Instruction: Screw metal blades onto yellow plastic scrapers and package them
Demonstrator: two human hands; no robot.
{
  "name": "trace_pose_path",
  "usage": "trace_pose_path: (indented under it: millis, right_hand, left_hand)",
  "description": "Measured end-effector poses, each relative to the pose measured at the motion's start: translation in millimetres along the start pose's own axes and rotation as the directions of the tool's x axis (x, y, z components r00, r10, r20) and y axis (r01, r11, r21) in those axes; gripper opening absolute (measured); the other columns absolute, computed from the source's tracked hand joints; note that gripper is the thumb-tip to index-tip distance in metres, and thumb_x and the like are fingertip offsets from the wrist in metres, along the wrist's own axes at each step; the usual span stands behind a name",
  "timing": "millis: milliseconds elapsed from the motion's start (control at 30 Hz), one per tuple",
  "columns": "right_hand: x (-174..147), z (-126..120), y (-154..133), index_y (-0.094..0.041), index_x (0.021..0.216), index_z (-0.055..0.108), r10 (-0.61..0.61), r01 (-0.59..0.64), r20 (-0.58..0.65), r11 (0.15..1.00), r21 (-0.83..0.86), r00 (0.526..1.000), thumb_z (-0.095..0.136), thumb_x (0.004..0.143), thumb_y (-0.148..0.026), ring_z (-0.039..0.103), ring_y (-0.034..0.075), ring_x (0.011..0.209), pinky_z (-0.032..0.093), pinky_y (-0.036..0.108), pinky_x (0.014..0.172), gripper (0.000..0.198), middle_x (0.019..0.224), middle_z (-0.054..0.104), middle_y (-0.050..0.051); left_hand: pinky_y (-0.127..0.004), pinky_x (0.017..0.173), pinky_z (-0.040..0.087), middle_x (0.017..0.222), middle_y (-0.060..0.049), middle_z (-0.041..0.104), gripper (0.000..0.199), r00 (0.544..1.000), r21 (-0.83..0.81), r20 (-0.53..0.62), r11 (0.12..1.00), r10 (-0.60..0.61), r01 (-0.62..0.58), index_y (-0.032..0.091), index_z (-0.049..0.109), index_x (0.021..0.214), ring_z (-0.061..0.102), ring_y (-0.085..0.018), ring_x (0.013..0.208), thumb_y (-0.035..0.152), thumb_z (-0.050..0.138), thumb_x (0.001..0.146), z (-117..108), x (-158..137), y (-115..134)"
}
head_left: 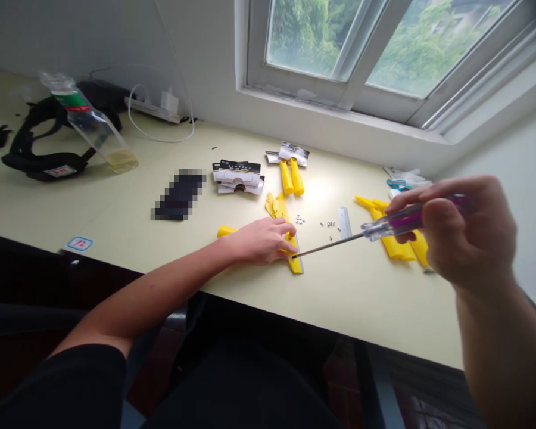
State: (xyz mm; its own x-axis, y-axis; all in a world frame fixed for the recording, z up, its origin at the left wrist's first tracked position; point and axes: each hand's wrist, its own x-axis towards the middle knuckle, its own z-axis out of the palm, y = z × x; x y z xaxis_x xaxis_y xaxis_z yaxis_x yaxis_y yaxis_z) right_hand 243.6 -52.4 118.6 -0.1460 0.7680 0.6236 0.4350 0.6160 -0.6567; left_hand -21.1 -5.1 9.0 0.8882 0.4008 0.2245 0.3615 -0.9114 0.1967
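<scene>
My right hand (471, 235) is wrapped around a screwdriver (377, 228) with a clear and purple handle. Its long shank slants down to the left, and the tip meets a screw on the head of a yellow scraper (296, 266). My left hand (265, 239) presses that scraper against the table, fingers on its head; the handle shows partly behind the wrist. A metal blade edge runs along the head's right side. Small nuts (299, 219) and screws (330, 224) lie just beyond, near a loose metal blade (345, 223).
More yellow parts (277, 205) lie behind my left hand, and yellow handles (397, 245) behind the right. Farther back are card packages (239, 174) and packaged yellow handles (292, 177). A tilted bottle (100, 137), black headgear (44, 164) and a power strip (154, 110) occupy the left.
</scene>
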Motion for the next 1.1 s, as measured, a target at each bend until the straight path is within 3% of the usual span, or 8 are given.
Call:
trace_pose_path:
  millis: [200,333,500,733,800,900,1033,1100]
  right_hand:
    - [-2,-1,-4,-0.036,0.097,0.055,-0.067,0.073,0.05,0.99,-0.119,0.996,0.051,0.091,-0.041,0.06,0.02,0.049,0.048,0.038,0.035,0.008,0.079,0.064,0.001]
    - [-8,0,-11,-0.035,0.098,0.059,-0.067,0.062,-0.034,0.989,-0.134,0.997,0.058,0.088,-0.035,0.062,0.022,0.053,0.047,0.04,0.038,0.01,0.08,0.066,0.003]
    - [-14,4,-28,-0.033,0.098,0.064,-0.109,0.102,-0.031,0.977,-0.188,0.994,0.06,0.084,-0.033,0.06,0.021,0.052,0.045,0.04,0.038,0.014,0.078,0.068,0.004]
    - [-9,15,-34,-0.027,0.08,0.056,-0.008,-0.103,-0.221,0.868,-0.486,0.975,0.053,0.089,-0.035,0.063,0.022,0.058,0.051,0.042,0.049,0.013,0.066,0.06,0.003]
    - [-8,13,-38,-0.026,0.084,0.054,0.015,-0.089,-0.162,0.882,-0.462,0.987,0.053,0.089,-0.036,0.065,0.022,0.066,0.055,0.041,0.055,0.011,0.072,0.062,0.004]
    - [-1,7,-51,-0.028,0.107,0.05,0.084,-0.023,0.085,0.834,-0.552,0.993,0.049,0.092,-0.04,0.067,0.02,0.074,0.056,0.039,0.062,0.019,0.086,0.064,0.004]
    - [25,-2,-60,-0.025,0.101,0.051,0.088,0.165,0.238,0.494,-0.854,0.967,0.034,0.094,-0.062,0.065,0.027,0.076,0.052,0.046,0.071,0.041,0.063,0.048,0.003]
    - [41,-8,-56,-0.027,0.096,0.058,0.131,0.188,0.326,0.597,-0.78,0.936,0.044,0.091,-0.064,0.065,0.023,0.08,0.052,0.044,0.079,0.04,0.064,0.051,0.0]
  left_hand:
    - [-0.032,0.083,0.043,0.114,-0.005,0.06,0.019,1.0,-0.005,-0.012,1.0,-0.001,0.001,0.03,0.074,0.099,0.056,-0.019,0.095,0.035,0.056,0.093,3,-1,0]
    - [-0.032,0.084,0.043,0.115,-0.005,0.059,0.02,1.0,0.003,0.006,1.0,-0.012,0.011,0.031,0.073,0.102,0.056,-0.019,0.096,0.036,0.055,0.094,5,-1,-1]
    - [-0.032,0.083,0.043,0.113,-0.006,0.06,0.02,1.0,-0.029,-0.015,1.0,-0.005,0.005,0.03,0.074,0.101,0.058,-0.018,0.095,0.035,0.057,0.093,4,-1,-2]
    - [-0.031,0.083,0.043,0.113,-0.006,0.06,0.02,1.0,-0.036,0.004,0.999,-0.023,0.023,0.031,0.073,0.104,0.059,-0.019,0.096,0.036,0.058,0.093,4,0,-1]
    - [-0.032,0.083,0.042,0.114,-0.006,0.06,0.021,0.999,-0.029,0.019,0.999,-0.032,0.032,0.031,0.073,0.105,0.059,-0.019,0.095,0.037,0.056,0.094,4,0,-1]
    - [-0.032,0.083,0.043,0.115,-0.005,0.059,0.023,0.999,-0.034,0.029,0.999,-0.038,0.038,0.032,0.073,0.106,0.06,-0.017,0.09,0.039,0.054,0.094,4,0,-1]
    - [-0.031,0.084,0.044,0.115,-0.006,0.06,0.025,0.999,-0.051,0.016,0.998,-0.04,0.041,0.03,0.072,0.108,0.06,-0.017,0.09,0.04,0.054,0.095,4,0,0]
    - [-0.031,0.085,0.044,0.115,-0.007,0.06,0.025,0.999,-0.052,0.018,0.998,-0.032,0.033,0.029,0.073,0.107,0.06,-0.017,0.091,0.039,0.054,0.095,3,0,0]
